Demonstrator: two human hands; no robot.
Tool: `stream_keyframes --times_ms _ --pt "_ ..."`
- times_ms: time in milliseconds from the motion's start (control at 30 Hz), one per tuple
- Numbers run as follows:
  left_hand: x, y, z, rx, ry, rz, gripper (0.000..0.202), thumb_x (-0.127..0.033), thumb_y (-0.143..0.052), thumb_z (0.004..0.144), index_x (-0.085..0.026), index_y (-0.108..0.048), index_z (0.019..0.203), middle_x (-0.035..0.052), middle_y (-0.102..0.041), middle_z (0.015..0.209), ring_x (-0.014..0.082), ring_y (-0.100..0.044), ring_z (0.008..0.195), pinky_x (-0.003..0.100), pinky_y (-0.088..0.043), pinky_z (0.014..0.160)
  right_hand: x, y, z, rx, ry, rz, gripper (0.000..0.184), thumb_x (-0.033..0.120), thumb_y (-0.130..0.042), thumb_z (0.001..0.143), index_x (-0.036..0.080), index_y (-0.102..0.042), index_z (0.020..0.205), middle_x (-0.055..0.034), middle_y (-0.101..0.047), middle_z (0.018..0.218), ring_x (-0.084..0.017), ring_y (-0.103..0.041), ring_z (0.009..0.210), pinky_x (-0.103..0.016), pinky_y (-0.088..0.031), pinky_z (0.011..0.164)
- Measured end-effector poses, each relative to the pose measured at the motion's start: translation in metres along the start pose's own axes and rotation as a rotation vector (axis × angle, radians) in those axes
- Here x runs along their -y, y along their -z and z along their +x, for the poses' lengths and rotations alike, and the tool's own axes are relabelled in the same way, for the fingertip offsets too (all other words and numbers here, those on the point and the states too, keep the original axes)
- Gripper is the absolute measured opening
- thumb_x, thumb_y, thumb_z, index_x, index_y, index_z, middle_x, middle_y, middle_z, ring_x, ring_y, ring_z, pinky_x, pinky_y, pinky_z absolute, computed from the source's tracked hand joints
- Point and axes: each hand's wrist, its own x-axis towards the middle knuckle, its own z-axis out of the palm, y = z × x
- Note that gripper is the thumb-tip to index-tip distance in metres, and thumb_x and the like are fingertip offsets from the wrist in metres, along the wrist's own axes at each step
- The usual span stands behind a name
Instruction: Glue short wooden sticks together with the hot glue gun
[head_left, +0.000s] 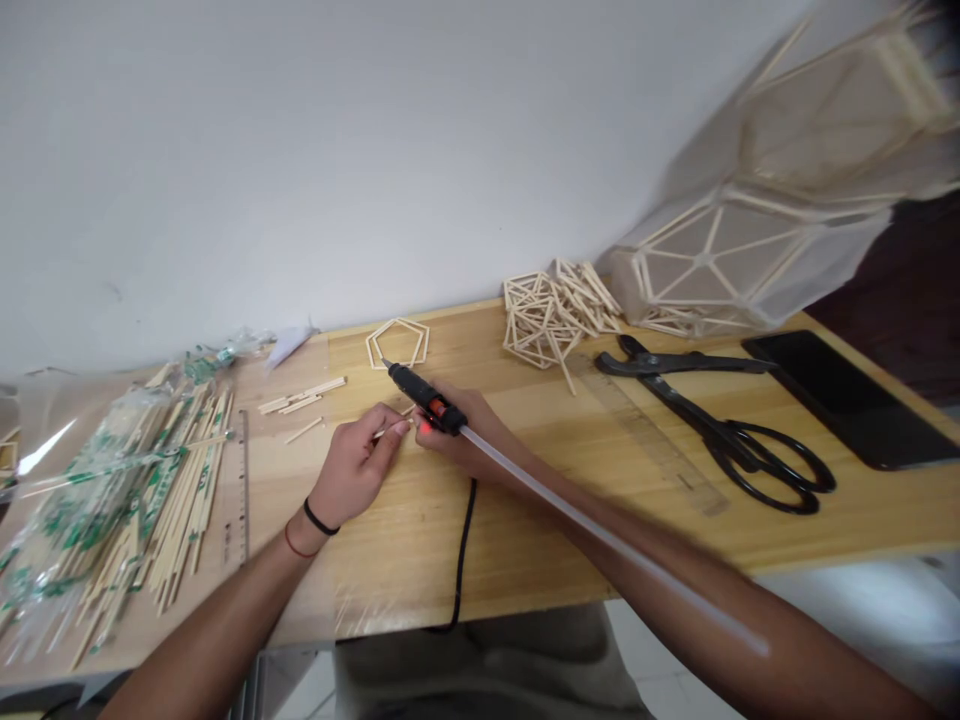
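My right hand [461, 432] is closed round a black glue gun [425, 397] with a red light and a long clear glue stick [600, 535] trailing back over my forearm. Its nozzle points toward a small pentagon frame of sticks [398, 342] near the wall. My left hand [358, 463] pinches a short wooden stick [390, 430] right beside the gun, fingers closed on it. A black cord [461, 550] runs off the front edge of the wooden table [540, 440].
Cut stick pieces [302, 398] lie left of the hands. Bundles of wrapped chopsticks [112, 490] and a metal ruler [241, 490] fill the left. A pile of stick frames [551, 310], a clear ruler [649, 435], black scissors [720, 425], a phone [847, 395] and a large stick lantern [787, 190] sit right.
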Motion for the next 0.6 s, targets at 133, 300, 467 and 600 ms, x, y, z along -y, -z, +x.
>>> stream_keyframes --times_ms 133,300,467,600 --pt "-0.003 0.002 -0.003 -0.040 -0.040 0.020 0.026 -0.035 -0.052 0.102 -0.018 -0.059 0.084 -0.0040 -0.051 0.059 0.0110 -0.044 0.055 0.023 -0.034 0.055 -0.011 0.008 0.007 -0.169 -0.055 0.039 0.010 0.023 -0.067 0.071 0.019 -0.059 0.077 0.0026 -0.062 0.067 -0.013 -0.057 0.060 -0.024 -0.041 0.055" --pt "0.005 0.008 -0.004 -0.024 -0.011 -0.166 0.030 -0.041 -0.052 0.103 -0.018 -0.057 0.084 -0.0046 -0.048 0.058 0.0105 -0.042 0.052 0.023 -0.033 0.053 -0.010 0.028 0.017 -0.430 -0.190 0.189 0.018 0.036 -0.068 0.075 0.019 -0.061 0.075 0.0017 -0.060 0.064 -0.012 -0.055 0.050 -0.025 -0.042 0.048" --pt "0.006 0.008 -0.002 -0.036 -0.002 -0.197 0.035 -0.043 -0.048 0.104 -0.017 -0.058 0.084 -0.0037 -0.050 0.059 0.0108 -0.044 0.053 0.024 -0.035 0.055 0.001 0.023 0.012 -0.325 -0.179 0.164 0.026 0.042 -0.070 0.079 0.018 -0.062 0.071 -0.0009 -0.065 0.066 -0.010 -0.054 0.050 -0.025 -0.046 0.052" --pt "0.002 0.007 -0.001 -0.038 -0.008 -0.156 0.036 -0.043 -0.045 0.105 -0.017 -0.060 0.086 -0.0040 -0.050 0.058 0.0107 -0.045 0.054 0.024 -0.036 0.057 -0.001 0.016 0.010 -0.230 -0.152 0.251 0.022 0.038 -0.072 0.078 0.018 -0.068 0.085 0.0003 -0.066 0.071 -0.011 -0.055 0.053 -0.025 -0.048 0.053"
